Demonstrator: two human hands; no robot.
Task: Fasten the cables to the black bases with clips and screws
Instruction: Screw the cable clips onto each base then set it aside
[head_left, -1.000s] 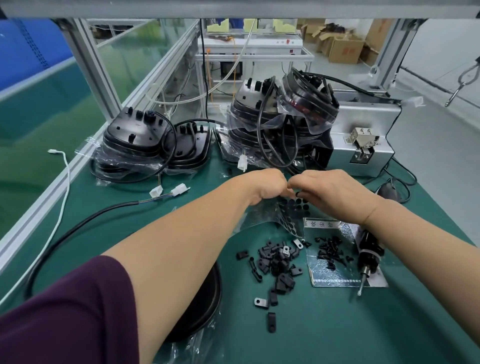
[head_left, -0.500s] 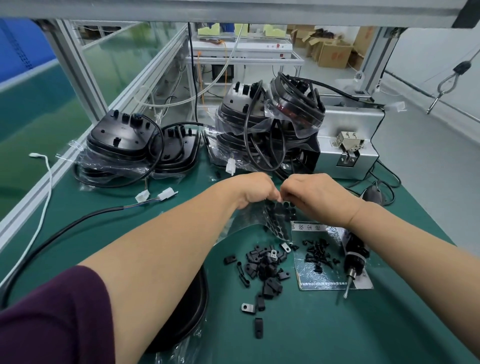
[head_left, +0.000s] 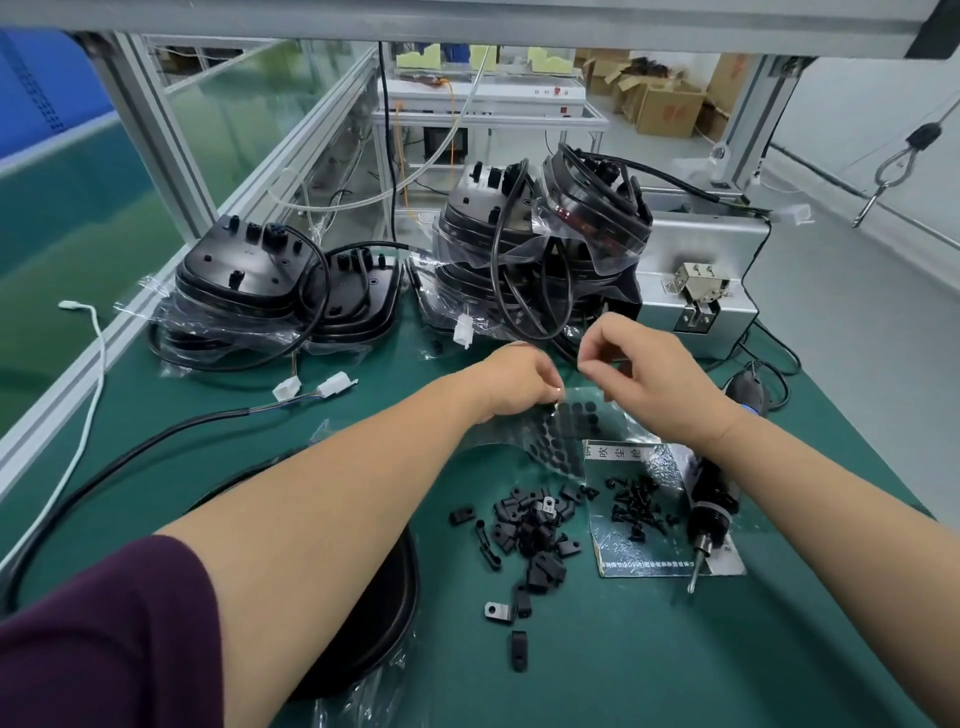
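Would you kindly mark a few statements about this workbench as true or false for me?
1. The screwdriver lies on the table, in neither hand. True.
2. The clips are piled left of the screws. True.
3. The right hand holds a cable. False: its fingertips pinch together above the clear bag.
4. The screws sit in a metal bowl. False: they lie on a silvery sheet.
5. The left hand pinches the clear bag. True.

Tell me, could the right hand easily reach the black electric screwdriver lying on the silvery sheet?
Probably yes: the black electric screwdriver lies uncovered close beside the right hand, nothing between them, though its fingertips are pinched together.
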